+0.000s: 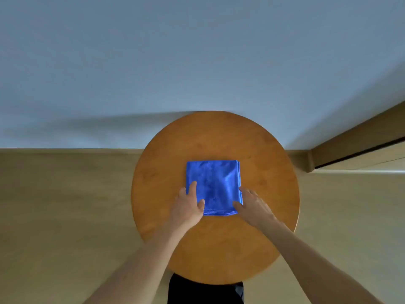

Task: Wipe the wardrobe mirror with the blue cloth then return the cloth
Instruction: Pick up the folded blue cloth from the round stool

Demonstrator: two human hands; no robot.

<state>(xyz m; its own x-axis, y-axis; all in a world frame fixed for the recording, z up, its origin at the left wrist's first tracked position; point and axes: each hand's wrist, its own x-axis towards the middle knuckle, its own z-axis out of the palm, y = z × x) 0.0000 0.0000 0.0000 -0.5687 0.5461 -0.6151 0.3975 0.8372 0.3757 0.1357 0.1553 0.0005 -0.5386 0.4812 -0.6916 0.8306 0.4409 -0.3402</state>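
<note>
On the round desk [274, 163], left hand [189, 202] lays a spread grip on the near-left corner of the folded blue cloth [213, 183]; right hand [252, 205], grip spread too, touches the near-right corner. Cloth dead centre between them, equally near both!

Blue cloth [213, 183], folded into a flat rectangle, lying at centre of round wooden table [252, 150]

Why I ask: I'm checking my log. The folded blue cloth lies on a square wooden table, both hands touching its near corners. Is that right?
Not quite. The head view shows the wooden table is round, not square. The folded blue cloth does lie on it, the left hand and right hand touching its near corners.
</note>
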